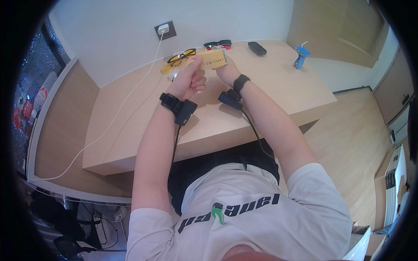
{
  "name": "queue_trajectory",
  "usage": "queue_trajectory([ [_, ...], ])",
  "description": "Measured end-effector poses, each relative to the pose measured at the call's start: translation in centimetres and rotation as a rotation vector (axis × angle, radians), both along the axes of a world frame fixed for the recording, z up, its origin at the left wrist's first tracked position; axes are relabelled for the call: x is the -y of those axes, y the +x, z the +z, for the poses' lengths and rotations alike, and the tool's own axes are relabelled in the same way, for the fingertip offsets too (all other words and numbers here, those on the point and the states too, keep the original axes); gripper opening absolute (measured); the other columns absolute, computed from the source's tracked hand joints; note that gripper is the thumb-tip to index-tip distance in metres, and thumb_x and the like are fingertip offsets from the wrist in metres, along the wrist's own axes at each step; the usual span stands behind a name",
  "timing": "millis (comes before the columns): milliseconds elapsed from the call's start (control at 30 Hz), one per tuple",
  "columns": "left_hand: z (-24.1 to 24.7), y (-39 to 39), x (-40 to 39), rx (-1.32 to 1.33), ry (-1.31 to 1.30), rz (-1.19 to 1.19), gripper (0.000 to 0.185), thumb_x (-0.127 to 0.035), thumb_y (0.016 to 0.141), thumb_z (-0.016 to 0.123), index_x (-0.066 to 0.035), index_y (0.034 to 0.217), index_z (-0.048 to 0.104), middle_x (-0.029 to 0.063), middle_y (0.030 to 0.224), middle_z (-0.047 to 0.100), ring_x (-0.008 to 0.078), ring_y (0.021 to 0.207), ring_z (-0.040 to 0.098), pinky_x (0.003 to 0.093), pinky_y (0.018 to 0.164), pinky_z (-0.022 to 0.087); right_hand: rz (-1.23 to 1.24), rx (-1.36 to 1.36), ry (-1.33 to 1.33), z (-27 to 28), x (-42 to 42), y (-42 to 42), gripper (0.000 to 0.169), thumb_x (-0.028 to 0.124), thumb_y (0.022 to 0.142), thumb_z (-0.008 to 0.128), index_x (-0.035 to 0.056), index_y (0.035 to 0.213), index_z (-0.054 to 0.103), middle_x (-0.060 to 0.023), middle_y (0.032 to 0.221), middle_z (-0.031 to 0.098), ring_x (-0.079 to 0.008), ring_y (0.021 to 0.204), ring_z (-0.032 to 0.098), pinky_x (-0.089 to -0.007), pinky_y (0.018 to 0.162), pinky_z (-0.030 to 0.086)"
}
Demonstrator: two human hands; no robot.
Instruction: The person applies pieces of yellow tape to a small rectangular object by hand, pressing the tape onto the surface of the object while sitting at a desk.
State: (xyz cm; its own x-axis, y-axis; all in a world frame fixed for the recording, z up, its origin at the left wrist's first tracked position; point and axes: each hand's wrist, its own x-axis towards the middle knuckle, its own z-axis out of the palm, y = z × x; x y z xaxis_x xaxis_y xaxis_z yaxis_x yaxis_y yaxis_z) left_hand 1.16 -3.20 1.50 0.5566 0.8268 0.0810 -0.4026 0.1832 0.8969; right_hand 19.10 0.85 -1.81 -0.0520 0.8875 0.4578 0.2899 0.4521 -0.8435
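Above the far half of a light wooden desk (209, 127), a flat yellow packet (214, 58) bearing dark writing is held up in both hands. My left hand (189, 78) pinches its left end, thumb on top and the other fingers curled. At the right end, my right hand (227, 70) grips it from behind; most of those fingers are hidden. Dark-framed glasses with yellow lenses (181, 56) lie just beyond my left hand. A round yellow lens (166, 68) and a partly covered clear item (172, 77) sit beside that hand.
Dark glasses (218, 43) with something red lie near the wall. Farther right are a black case (257, 48) and a blue drink carton (301, 58) with a straw. From a charger (163, 29), a white cable (121, 104) crosses the desk's left side. Wrist devices trail black cords.
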Motion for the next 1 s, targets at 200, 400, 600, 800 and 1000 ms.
queue_trajectory([
  [200, 0.5, 0.5, 0.8, -0.009, 0.042, 0.026, 0.031, -0.047, 0.102, 0.056, -0.016, 0.099, 0.057, -0.0070, 0.055, 0.028, 0.0048, 0.049, 0.028, 0.0230, 0.049, 0.027, 0.002, 0.012, -0.094, 0.2, 0.0, 0.4, 0.026, 0.020, 0.100, 0.054, 0.0033, 0.117, 0.065, -0.0150, 0.105, 0.072, -0.0265, 0.098, 0.068, -0.0377, 0.085, 0.052],
  [400, -0.5, -0.9, -0.8, 0.077, -0.079, -0.082, 0.026, -0.044, 0.102, 0.057, -0.018, 0.102, 0.053, -0.0085, 0.056, 0.026, 0.0041, 0.049, 0.027, 0.0229, 0.048, 0.026, -0.025, 0.058, 0.031, 0.4, 0.8, 0.0, 0.028, 0.022, 0.100, 0.053, 0.0022, 0.117, 0.065, -0.0149, 0.105, 0.072, -0.0270, 0.097, 0.068, -0.0375, 0.084, 0.052],
  [600, -0.2, -0.8, -0.5, 0.176, -0.107, -0.104, 0.039, -0.048, 0.105, 0.045, -0.011, 0.108, 0.058, -0.0102, 0.054, 0.025, 0.0019, 0.045, 0.026, 0.0191, 0.041, 0.024, 0.236, -0.155, -0.162, -0.1, -0.2, 0.3, 0.027, 0.029, 0.102, 0.051, 0.0048, 0.097, 0.061, -0.0031, 0.079, 0.058, -0.0134, 0.070, 0.052, -0.0297, 0.066, 0.046],
  [800, 0.0, -0.6, 0.1, 0.147, -0.088, -0.107, 0.039, -0.049, 0.106, 0.044, -0.012, 0.111, 0.058, -0.0100, 0.056, 0.029, 0.0022, 0.047, 0.029, 0.0201, 0.045, 0.030, 0.389, -0.217, -0.293, 1.7, 1.7, 0.0, 0.036, 0.042, 0.103, 0.048, 0.0090, 0.091, 0.056, 0.0036, 0.072, 0.045, -0.0086, 0.064, 0.040, -0.0248, 0.060, 0.039],
  [1000, -0.5, -0.1, -0.9, 0.148, -0.072, -0.030, 0.033, -0.045, 0.107, 0.045, -0.015, 0.107, 0.057, -0.0092, 0.059, 0.033, 0.0030, 0.050, 0.034, 0.0238, 0.051, 0.038, 0.090, -0.009, -0.119, 0.6, -0.2, 0.0, 0.045, 0.044, 0.102, 0.049, 0.0026, 0.108, 0.063, -0.0086, 0.083, 0.063, -0.0224, 0.075, 0.059, -0.0360, 0.071, 0.048],
])
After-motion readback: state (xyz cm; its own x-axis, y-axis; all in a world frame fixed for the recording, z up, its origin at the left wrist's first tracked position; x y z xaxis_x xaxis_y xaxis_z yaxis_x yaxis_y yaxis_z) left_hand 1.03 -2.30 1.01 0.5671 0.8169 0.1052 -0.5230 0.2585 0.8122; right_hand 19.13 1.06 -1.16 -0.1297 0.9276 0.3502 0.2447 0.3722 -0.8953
